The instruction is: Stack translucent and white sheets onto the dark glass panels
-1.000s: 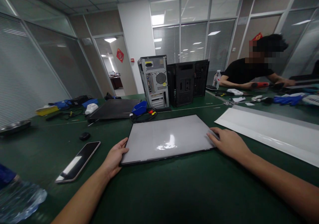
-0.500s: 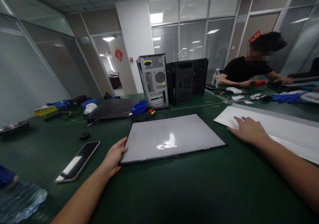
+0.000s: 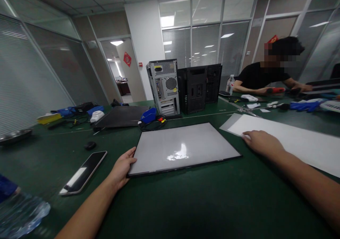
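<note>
A flat grey display panel (image 3: 180, 146) lies on the green table (image 3: 186, 203) in front of me. My left hand (image 3: 121, 168) grips its near left corner, thumb on the edge. My right hand (image 3: 261, 142) rests palm down on the near left corner of a long white sheet (image 3: 292, 141) to the right of the panel. That corner is lifted and shifted a little off the grey sheet (image 3: 230, 122) beneath it.
A phone (image 3: 83, 171) and a plastic bottle (image 3: 21, 210) lie at left. Three computer towers (image 3: 186, 86), a dark panel (image 3: 122, 115) and a blue tool (image 3: 148, 115) stand behind. A person in black works at the far right among tools and blue gloves (image 3: 305, 105).
My right hand left the panel's right edge, moved right onto the white sheet, then slid its corner toward me, baring the grey sheet under it. My left hand stayed put.
</note>
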A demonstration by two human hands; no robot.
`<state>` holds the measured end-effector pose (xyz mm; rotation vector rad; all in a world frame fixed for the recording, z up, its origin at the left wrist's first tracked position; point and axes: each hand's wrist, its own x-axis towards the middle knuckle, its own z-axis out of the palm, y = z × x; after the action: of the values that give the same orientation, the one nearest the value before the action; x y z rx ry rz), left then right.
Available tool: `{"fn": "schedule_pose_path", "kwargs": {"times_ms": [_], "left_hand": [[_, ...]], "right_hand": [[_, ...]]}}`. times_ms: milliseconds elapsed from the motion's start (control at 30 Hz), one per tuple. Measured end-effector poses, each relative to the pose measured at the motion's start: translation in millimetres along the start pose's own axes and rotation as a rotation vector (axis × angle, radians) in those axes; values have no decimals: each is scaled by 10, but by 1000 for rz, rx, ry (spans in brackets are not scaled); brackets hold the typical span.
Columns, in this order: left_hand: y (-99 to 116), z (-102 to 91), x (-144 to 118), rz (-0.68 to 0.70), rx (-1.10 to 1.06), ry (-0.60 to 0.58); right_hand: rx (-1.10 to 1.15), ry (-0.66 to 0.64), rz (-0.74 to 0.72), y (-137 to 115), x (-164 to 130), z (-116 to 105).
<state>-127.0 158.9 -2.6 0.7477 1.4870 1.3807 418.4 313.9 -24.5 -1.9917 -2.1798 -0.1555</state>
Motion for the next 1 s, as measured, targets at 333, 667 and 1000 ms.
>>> {"fn": "schedule_pose_path", "kwargs": {"times_ms": [333,667,1000], "left_hand": [[-12,-12,18,7,22,-20],[-4,-6,11,3,23,-20],[-32,-30,36,4,32,-22]], "right_hand": [[-3,93,-152,-501,-209,-243],[305,-54,-903,-1307,-641,-493],[27,7,-217,-682,-298,-216]]}}
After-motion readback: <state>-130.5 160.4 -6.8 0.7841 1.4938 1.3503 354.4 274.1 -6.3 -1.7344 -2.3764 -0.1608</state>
